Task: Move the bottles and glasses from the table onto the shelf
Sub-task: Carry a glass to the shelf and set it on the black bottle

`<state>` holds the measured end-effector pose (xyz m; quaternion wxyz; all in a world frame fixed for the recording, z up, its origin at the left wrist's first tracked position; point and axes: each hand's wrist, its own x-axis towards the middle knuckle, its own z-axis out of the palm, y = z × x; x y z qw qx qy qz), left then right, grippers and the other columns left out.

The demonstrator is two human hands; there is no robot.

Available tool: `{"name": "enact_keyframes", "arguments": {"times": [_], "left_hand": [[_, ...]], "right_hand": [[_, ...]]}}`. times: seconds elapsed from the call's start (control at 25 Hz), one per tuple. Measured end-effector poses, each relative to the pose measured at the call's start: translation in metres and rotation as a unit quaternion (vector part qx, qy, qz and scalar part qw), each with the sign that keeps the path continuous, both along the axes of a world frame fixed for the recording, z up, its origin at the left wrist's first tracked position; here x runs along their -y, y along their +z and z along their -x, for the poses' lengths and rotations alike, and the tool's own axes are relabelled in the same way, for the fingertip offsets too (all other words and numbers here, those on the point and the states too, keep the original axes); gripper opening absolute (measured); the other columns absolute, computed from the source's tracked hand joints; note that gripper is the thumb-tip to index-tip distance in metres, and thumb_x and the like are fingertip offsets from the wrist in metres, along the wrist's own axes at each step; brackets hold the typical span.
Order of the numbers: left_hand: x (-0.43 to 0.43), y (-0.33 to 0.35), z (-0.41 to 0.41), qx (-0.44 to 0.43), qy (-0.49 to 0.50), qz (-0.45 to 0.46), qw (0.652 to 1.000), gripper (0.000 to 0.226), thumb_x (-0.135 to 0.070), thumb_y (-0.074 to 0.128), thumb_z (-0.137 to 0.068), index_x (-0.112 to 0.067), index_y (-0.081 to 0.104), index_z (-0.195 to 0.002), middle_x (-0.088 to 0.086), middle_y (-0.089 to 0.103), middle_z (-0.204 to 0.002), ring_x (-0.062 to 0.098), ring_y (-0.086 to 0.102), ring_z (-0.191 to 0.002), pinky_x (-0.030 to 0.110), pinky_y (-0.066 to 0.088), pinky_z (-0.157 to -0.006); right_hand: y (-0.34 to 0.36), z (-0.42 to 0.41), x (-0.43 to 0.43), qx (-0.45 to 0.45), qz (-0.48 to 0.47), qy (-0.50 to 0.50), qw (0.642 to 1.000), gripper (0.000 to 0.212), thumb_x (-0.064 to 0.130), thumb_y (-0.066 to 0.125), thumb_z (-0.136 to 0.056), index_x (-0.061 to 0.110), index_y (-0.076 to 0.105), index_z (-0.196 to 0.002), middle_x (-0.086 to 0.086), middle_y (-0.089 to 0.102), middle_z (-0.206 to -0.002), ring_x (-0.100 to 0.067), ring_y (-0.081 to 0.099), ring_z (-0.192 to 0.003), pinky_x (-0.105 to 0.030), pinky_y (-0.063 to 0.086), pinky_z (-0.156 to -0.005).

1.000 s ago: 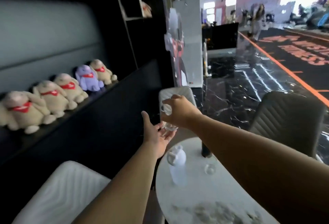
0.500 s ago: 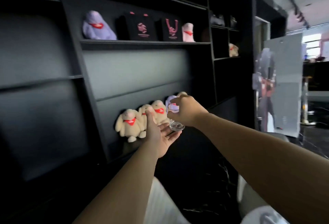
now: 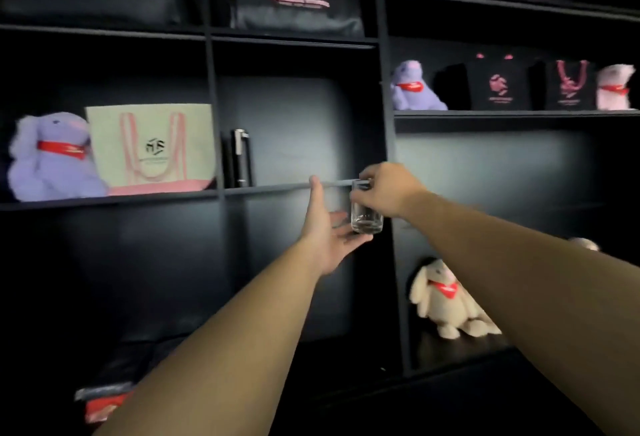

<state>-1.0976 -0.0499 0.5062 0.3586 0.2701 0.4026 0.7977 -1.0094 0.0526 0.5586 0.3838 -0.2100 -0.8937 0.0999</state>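
Note:
A small clear glass (image 3: 366, 217) hangs upright in front of the black shelf unit. My right hand (image 3: 389, 189) grips it by the rim from above. My left hand (image 3: 329, 231) is spread open just under and beside it, fingertips touching the glass's base. The glass is held just below the edge of a middle shelf board (image 3: 277, 188), in front of the upright post. The table and the bottles are out of view.
On that shelf stand a dark slim case (image 3: 240, 158), a pale tote bag (image 3: 152, 148) and a purple plush (image 3: 52, 158). A cream plush (image 3: 446, 300) sits lower right. Upper shelves carry black bags and more plush toys.
The view has swung from the table to face the shelves. Both hands have carried the glass up and left, toward the middle shelf compartment.

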Motion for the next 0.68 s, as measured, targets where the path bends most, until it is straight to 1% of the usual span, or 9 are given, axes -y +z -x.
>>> {"name": "enact_keyframes", "arguments": {"times": [0.12,0.24,0.36,0.44,0.48,0.52,0.6,0.64,0.68], "left_hand": [[0.022,0.033,0.077,-0.045,0.035,-0.017,0.998,0.107,-0.086,0.052,-0.078,0.004,0.046,-0.135,0.028,0.056,-0.13,0.045,0.069,-0.11,0.059,0.056,-0.094],[0.033,0.058,0.138,-0.081,0.074,-0.02,0.994,0.115,-0.089,0.055,-0.071,0.001,0.045,-0.142,0.027,0.051,-0.138,0.043,0.069,-0.11,0.057,0.06,-0.087],[0.03,0.075,0.181,-0.173,0.102,0.012,0.98,0.105,-0.088,0.049,-0.078,-0.005,0.045,-0.142,0.021,0.052,-0.138,0.038,0.07,-0.11,0.052,0.058,-0.097],[0.019,0.083,0.212,-0.236,0.127,0.046,0.962,0.099,-0.084,0.046,-0.084,-0.008,0.043,-0.147,0.016,0.051,-0.142,0.033,0.065,-0.119,0.05,0.054,-0.103],[0.011,0.087,0.228,-0.258,0.144,0.062,0.953,0.097,-0.081,0.045,-0.087,-0.009,0.041,-0.151,0.014,0.048,-0.146,0.033,0.06,-0.126,0.049,0.053,-0.104],[0.002,0.091,0.246,-0.277,0.164,0.076,0.944,0.094,-0.078,0.044,-0.09,-0.01,0.039,-0.154,0.012,0.046,-0.15,0.032,0.054,-0.132,0.047,0.053,-0.104],[-0.016,0.104,0.28,-0.313,0.21,0.111,0.92,0.091,-0.079,0.04,-0.091,-0.014,0.041,-0.154,0.009,0.047,-0.15,0.029,0.051,-0.135,0.042,0.052,-0.102],[-0.023,0.11,0.297,-0.328,0.233,0.138,0.905,0.09,-0.083,0.036,-0.089,-0.016,0.049,-0.147,0.008,0.052,-0.141,0.024,0.055,-0.127,0.038,0.051,-0.098],[-0.029,0.116,0.31,-0.342,0.252,0.163,0.89,0.087,-0.087,0.032,-0.086,-0.018,0.06,-0.131,0.007,0.055,-0.127,0.02,0.057,-0.113,0.034,0.049,-0.09]], "right_hand": [[0.036,0.076,0.019,-0.031,0.015,0.034,0.999,0.06,0.047,0.069,-0.078,0.014,0.067,-0.129,-0.007,0.071,-0.119,-0.026,0.068,-0.108,-0.028,0.052,-0.092],[0.063,0.139,0.025,-0.05,0.003,0.055,0.997,0.052,0.043,0.067,-0.081,0.01,0.07,-0.121,-0.011,0.071,-0.111,-0.029,0.07,-0.098,-0.037,0.058,-0.087],[0.079,0.194,0.019,-0.06,-0.007,0.064,0.996,0.049,0.041,0.066,-0.083,0.004,0.07,-0.116,-0.015,0.071,-0.112,-0.031,0.069,-0.1,-0.043,0.059,-0.085],[0.085,0.235,0.004,-0.053,-0.01,0.073,0.996,0.049,0.039,0.065,-0.085,0.001,0.07,-0.115,-0.016,0.071,-0.109,-0.03,0.068,-0.095,-0.04,0.059,-0.08],[0.088,0.255,-0.005,-0.051,-0.009,0.08,0.995,0.046,0.039,0.065,-0.086,0.0,0.071,-0.111,-0.015,0.072,-0.104,-0.029,0.067,-0.088,-0.036,0.058,-0.072],[0.091,0.275,-0.014,-0.052,-0.005,0.089,0.995,0.042,0.039,0.065,-0.085,0.001,0.07,-0.103,-0.013,0.07,-0.093,-0.028,0.062,-0.078,-0.031,0.053,-0.062],[0.102,0.315,-0.033,-0.062,0.003,0.1,0.993,0.031,0.037,0.065,-0.085,0.007,0.063,-0.082,-0.005,0.057,-0.072,-0.025,0.051,-0.067,-0.027,0.037,-0.047],[0.107,0.335,-0.04,-0.064,0.005,0.108,0.992,0.031,0.037,0.065,-0.085,0.009,0.057,-0.075,-0.003,0.051,-0.066,-0.024,0.048,-0.064,-0.027,0.032,-0.045],[0.11,0.354,-0.046,-0.063,0.005,0.119,0.991,0.035,0.038,0.067,-0.085,0.011,0.052,-0.069,-0.002,0.049,-0.064,-0.022,0.047,-0.061,-0.027,0.03,-0.045]]}}
